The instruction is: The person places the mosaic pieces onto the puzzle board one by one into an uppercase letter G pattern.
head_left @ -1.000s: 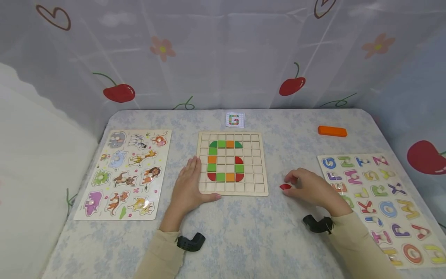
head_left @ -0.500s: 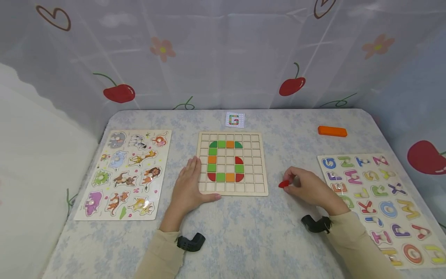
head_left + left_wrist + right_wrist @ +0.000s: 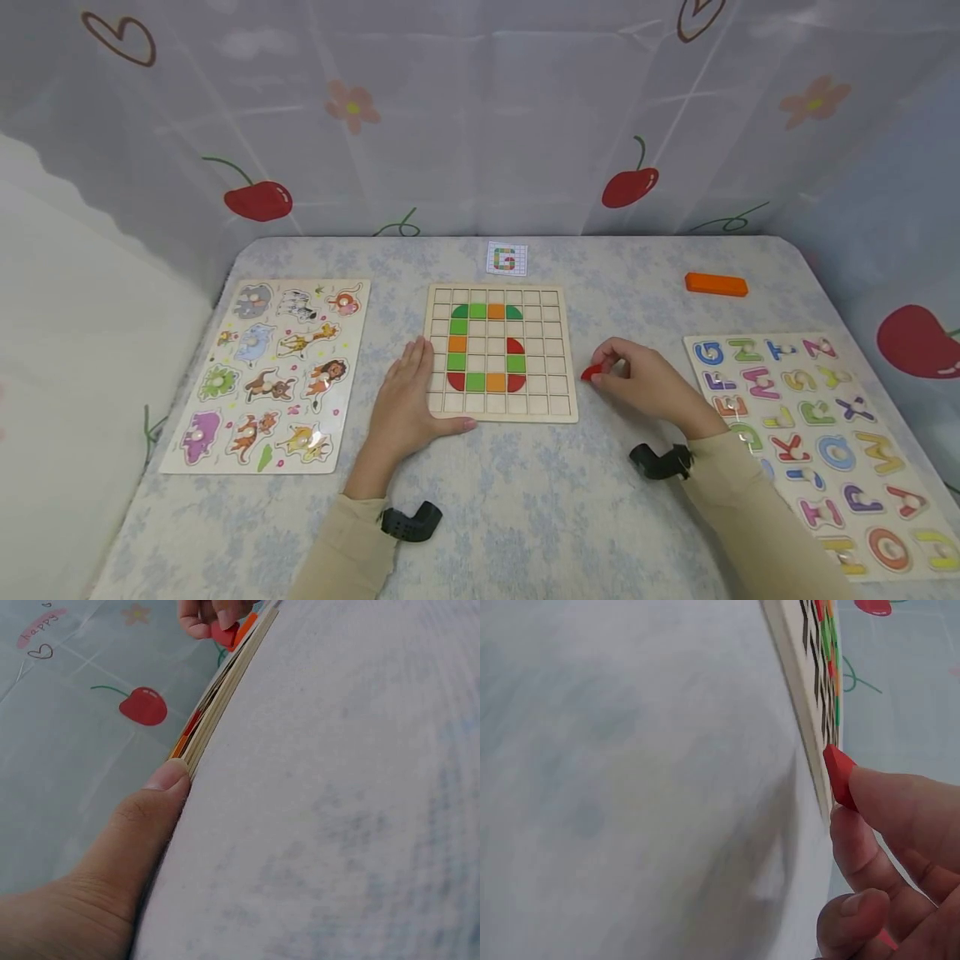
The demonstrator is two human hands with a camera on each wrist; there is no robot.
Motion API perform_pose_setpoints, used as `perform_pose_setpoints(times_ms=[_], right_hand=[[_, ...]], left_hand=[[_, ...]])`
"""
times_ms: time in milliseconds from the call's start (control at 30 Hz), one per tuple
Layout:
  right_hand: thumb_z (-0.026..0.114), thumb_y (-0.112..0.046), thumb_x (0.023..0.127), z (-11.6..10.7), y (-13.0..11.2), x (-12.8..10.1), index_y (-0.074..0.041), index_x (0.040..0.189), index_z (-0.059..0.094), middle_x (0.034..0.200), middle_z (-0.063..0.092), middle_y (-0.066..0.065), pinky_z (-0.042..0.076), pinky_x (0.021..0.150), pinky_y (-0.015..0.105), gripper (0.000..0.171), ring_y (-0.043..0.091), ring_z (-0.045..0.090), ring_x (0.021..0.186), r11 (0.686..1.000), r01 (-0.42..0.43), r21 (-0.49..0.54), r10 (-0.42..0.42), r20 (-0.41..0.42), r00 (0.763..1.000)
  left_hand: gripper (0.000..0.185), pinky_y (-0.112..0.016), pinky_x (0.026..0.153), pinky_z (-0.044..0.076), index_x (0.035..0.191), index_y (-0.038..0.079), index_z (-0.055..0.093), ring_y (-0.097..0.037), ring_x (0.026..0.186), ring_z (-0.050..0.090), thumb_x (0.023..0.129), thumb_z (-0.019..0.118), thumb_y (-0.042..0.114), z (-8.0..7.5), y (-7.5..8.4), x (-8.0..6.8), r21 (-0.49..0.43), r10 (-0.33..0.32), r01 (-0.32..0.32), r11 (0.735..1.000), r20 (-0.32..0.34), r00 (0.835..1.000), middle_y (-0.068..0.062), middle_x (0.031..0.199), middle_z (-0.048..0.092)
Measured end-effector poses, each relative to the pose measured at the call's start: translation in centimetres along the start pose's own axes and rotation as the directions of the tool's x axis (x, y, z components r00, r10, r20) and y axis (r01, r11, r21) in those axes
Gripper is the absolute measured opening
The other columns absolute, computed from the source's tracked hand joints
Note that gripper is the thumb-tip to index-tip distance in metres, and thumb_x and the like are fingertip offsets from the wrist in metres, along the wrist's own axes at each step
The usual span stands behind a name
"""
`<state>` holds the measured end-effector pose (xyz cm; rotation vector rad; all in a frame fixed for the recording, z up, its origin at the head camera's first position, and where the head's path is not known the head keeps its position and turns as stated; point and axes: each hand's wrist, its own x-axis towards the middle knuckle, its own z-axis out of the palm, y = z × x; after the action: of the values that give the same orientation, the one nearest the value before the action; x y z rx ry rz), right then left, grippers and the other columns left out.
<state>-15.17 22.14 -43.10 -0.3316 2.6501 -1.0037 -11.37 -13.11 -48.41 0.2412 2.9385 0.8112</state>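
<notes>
A wooden grid board (image 3: 555, 400) lies in the middle of the table, with green, orange and red tiles (image 3: 477, 382) set in it in the shape of a G. My left hand (image 3: 405, 404) lies flat against the board's left edge, its thumb (image 3: 154, 806) along the front edge (image 3: 225, 697). My right hand (image 3: 637, 379) pinches a small red piece (image 3: 591, 372) just right of the board, close above the cloth. The right wrist view shows the red piece (image 3: 838, 776) held at the fingertips (image 3: 900, 802) beside the board's edge (image 3: 799, 682).
An animal peg puzzle (image 3: 273, 371) lies at the left and an alphabet puzzle (image 3: 817, 433) at the right. A small pattern card (image 3: 506, 258) sits behind the board, an orange block (image 3: 716, 285) at the back right. A printed curtain surrounds the table.
My right hand has lifted the red piece off the cloth and carried it left, toward the board's right edge. The left hand has stayed in place.
</notes>
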Motion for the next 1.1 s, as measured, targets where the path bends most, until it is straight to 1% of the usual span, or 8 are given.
perform_pose_setpoints(times_ms=[233, 400, 533, 600, 800, 900, 1100], right_hand=[[0.070, -0.016, 0.092, 1.2, -2.4, 2.6, -0.015, 0.105, 0.063, 0.095, 0.063, 0.005, 0.043, 0.059, 0.027, 0.015, 0.022, 0.048, 0.070, 0.998, 0.013, 0.061, -0.011, -0.027, 1.000], [0.069, -0.018, 0.093, 2.3, -4.2, 4.3, -0.015, 0.105, 0.062, 0.096, 0.062, 0.004, 0.042, 0.057, 0.028, 0.015, 0.021, 0.045, 0.065, 0.992, 0.031, 0.122, -0.030, -0.013, 0.999], [0.068, -0.017, 0.094, 3.4, -5.4, 5.5, -0.015, 0.106, 0.062, 0.096, 0.061, 0.004, 0.042, 0.055, 0.027, 0.013, 0.021, 0.046, 0.062, 0.989, 0.033, 0.146, -0.033, 0.000, 0.999], [0.067, -0.016, 0.094, 3.9, -5.9, 6.1, -0.014, 0.106, 0.062, 0.096, 0.061, 0.004, 0.043, 0.057, 0.027, 0.013, 0.020, 0.048, 0.064, 0.989, 0.038, 0.143, -0.039, 0.003, 0.999], [0.068, -0.014, 0.094, 5.3, -7.1, 7.4, -0.013, 0.105, 0.062, 0.093, 0.061, 0.004, 0.046, 0.071, 0.029, 0.012, 0.020, 0.054, 0.082, 0.991, 0.075, 0.114, -0.077, 0.013, 0.997], [0.068, -0.013, 0.094, 5.7, -7.6, 7.8, -0.012, 0.104, 0.062, 0.091, 0.061, 0.004, 0.047, 0.074, 0.030, 0.012, 0.020, 0.054, 0.084, 0.992, 0.077, 0.099, -0.079, 0.022, 0.997], [0.068, -0.015, 0.094, 6.4, -8.1, 8.3, -0.014, 0.100, 0.063, 0.091, 0.059, 0.002, 0.048, 0.075, 0.030, 0.009, 0.021, 0.054, 0.086, 0.997, 0.062, 0.047, -0.064, 0.032, 0.997]], left_hand=[[0.138, -0.046, 0.127, 0.012, 0.159, 0.003, 0.010, -0.025, 0.157, 0.006, 0.063, 0.078, 0.075, 0.2, -0.1, 0.0, 0.009, 0.006, -0.006, 1.000, -0.015, 1.000, -0.009, 0.168, 0.007], [0.137, -0.045, 0.127, 0.012, 0.159, 0.004, 0.010, -0.024, 0.157, 0.005, 0.063, 0.076, 0.077, 0.3, -0.2, 0.0, 0.012, 0.001, -0.001, 1.000, -0.019, 1.000, -0.008, 0.168, 0.007], [0.137, -0.046, 0.127, 0.013, 0.159, 0.005, 0.010, -0.023, 0.157, 0.006, 0.063, 0.074, 0.078, 0.3, -0.1, 0.0, 0.018, -0.001, 0.002, 1.000, -0.020, 1.000, -0.008, 0.168, 0.008], [0.137, -0.045, 0.127, 0.013, 0.159, 0.005, 0.010, -0.023, 0.157, 0.006, 0.064, 0.073, 0.079, 0.3, -0.1, 0.0, 0.024, -0.001, 0.001, 1.000, -0.021, 1.000, -0.008, 0.168, 0.008], [0.137, -0.044, 0.127, 0.013, 0.159, 0.005, 0.011, -0.022, 0.157, 0.006, 0.064, 0.072, 0.080, 0.4, -0.1, 0.0, 0.032, -0.004, 0.004, 0.999, -0.022, 1.000, -0.007, 0.168, 0.008], [0.136, -0.044, 0.127, 0.013, 0.159, 0.005, 0.011, -0.022, 0.157, 0.006, 0.064, 0.072, 0.080, 0.4, -0.1, 0.1, 0.036, -0.004, 0.005, 0.999, -0.022, 1.000, -0.008, 0.168, 0.008], [0.136, -0.044, 0.127, 0.013, 0.159, 0.005, 0.010, -0.023, 0.157, 0.006, 0.064, 0.072, 0.080, 0.4, -0.1, 0.0, 0.042, -0.002, 0.003, 0.999, -0.021, 1.000, -0.008, 0.168, 0.008]])
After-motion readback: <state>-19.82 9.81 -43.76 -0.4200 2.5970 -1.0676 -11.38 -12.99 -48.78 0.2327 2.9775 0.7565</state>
